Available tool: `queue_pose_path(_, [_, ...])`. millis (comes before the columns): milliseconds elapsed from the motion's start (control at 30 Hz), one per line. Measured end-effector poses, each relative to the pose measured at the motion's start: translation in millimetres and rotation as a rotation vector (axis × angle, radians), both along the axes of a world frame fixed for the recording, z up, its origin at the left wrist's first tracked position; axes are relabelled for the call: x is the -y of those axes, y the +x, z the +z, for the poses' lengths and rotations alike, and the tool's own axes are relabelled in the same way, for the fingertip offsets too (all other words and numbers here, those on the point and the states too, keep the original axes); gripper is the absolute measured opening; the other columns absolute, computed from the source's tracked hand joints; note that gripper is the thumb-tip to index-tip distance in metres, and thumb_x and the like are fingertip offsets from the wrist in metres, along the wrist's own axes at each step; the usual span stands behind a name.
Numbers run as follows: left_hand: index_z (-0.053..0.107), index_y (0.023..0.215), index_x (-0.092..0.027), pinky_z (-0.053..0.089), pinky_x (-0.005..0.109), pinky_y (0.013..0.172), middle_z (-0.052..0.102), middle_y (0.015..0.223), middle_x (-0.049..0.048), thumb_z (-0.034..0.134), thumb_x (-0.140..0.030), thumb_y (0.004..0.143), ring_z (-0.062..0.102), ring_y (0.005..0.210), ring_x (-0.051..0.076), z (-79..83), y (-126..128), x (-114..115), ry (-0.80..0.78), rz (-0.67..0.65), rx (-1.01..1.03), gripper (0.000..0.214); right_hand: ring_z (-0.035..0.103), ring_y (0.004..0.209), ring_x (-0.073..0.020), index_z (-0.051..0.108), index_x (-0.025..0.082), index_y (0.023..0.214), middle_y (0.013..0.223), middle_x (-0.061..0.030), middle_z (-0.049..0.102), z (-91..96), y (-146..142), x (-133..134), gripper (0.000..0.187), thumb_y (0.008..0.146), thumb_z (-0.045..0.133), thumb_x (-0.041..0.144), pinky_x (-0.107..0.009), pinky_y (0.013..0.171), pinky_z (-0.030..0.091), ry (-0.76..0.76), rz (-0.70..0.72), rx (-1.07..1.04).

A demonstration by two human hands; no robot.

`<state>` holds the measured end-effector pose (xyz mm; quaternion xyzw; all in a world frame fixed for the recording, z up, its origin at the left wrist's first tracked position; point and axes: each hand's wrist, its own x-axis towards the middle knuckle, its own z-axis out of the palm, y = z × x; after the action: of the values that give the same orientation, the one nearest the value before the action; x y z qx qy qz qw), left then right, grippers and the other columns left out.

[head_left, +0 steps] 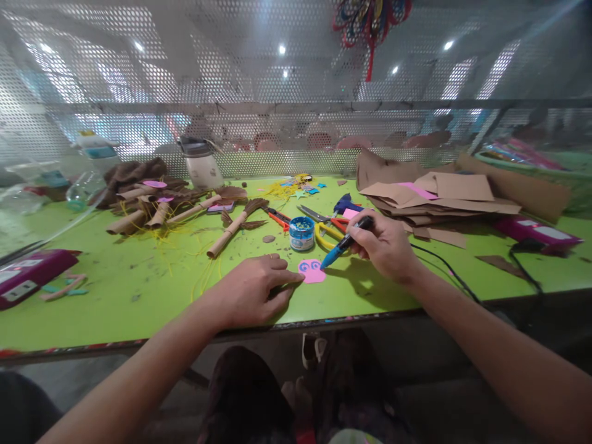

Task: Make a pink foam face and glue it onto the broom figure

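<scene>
1 pink cutout (313, 277): on green table (152, 308), 2 blue eyes (315, 266)
Right hand (383, 243): grasping blue marker (336, 252), tip at cutout
Left hand (254, 287): released, index finger (291, 278) on cutout

Blue marker (341, 248) tilted, seemingly touching pink paper (313, 276).
</scene>
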<state>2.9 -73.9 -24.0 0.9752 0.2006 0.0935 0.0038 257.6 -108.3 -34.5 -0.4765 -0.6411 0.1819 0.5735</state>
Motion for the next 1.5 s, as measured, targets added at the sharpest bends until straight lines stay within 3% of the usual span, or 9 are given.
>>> queue_pose_path(233, [0.070, 0.116, -0.020, 0.039, 0.030, 0.067, 0.061, 0.079, 0.0063, 0.045, -0.022, 0.094, 0.056, 0.076, 0.018, -1.0, 0.1, -1.4, -0.017, -0.004, 0.005, 0.033, 0.047, 0.045, -0.0085, 0.055, 0.019, 0.079, 0.056, 0.0037, 0.052, -1.9, -0.8, -1.2, 0.014, 0.086, 0.057, 0.031, -0.022, 0.044, 0.037, 0.016, -0.030, -0.008])
queue_pose_path(700, [0.069, 0.116, -0.020, 0.039, 0.029, 0.066, 0.061, 0.079, 0.0060, 0.048, -0.020, 0.092, 0.056, 0.075, 0.018, 1.8, 0.1, 0.4, -0.016, 0.003, -0.011, 0.033, 0.045, 0.045, -0.0084, 0.054, 0.019, 0.077, 0.055, 0.0042, 0.050, 2.7, -3.4, 4.2, 0.011, 0.085, 0.055, 0.027, -0.022, 0.044, 0.036, 0.014, 0.056, 0.036])
queue_pose_path(933, [0.069, 0.117, -0.021, 0.039, 0.029, 0.068, 0.061, 0.080, 0.0060, 0.046, -0.021, 0.093, 0.056, 0.077, 0.018, -0.5, 0.0, -0.3, -0.027, 0.009, -0.006, 0.033, 0.046, 0.044, -0.0085, 0.054, 0.019, 0.079, 0.054, 0.0050, 0.049, -1.2, -2.6, 2.8, 0.011, 0.086, 0.056, 0.028, -0.022, 0.043, 0.034, 0.057, -0.031, 0.045])
queue_pose_path(1267, [0.070, 0.116, -0.019, 0.038, 0.030, 0.067, 0.061, 0.080, 0.0060, 0.046, -0.021, 0.093, 0.055, 0.076, 0.018, -0.2, 0.5, -1.0, -0.032, 0.004, -0.005, 0.033, 0.045, 0.044, -0.0086, 0.053, 0.019, 0.076, 0.054, 0.0052, 0.049, 1.5, -4.3, 2.6, 0.011, 0.084, 0.055, 0.027, -0.022, 0.043, 0.034, 0.041, 0.031, 0.054])
queue_pose_path(1500, [0.069, 0.116, -0.020, 0.038, 0.030, 0.066, 0.060, 0.079, 0.0057, 0.045, -0.022, 0.094, 0.055, 0.076, 0.018, -0.4, -0.4, -0.6, -0.024, 0.004, -0.003, 0.033, 0.046, 0.044, -0.0088, 0.054, 0.019, 0.078, 0.054, 0.0049, 0.049, -0.1, -4.4, 2.8, 0.010, 0.084, 0.055, 0.027, -0.022, 0.043, 0.033, 0.071, -0.032, 0.075])
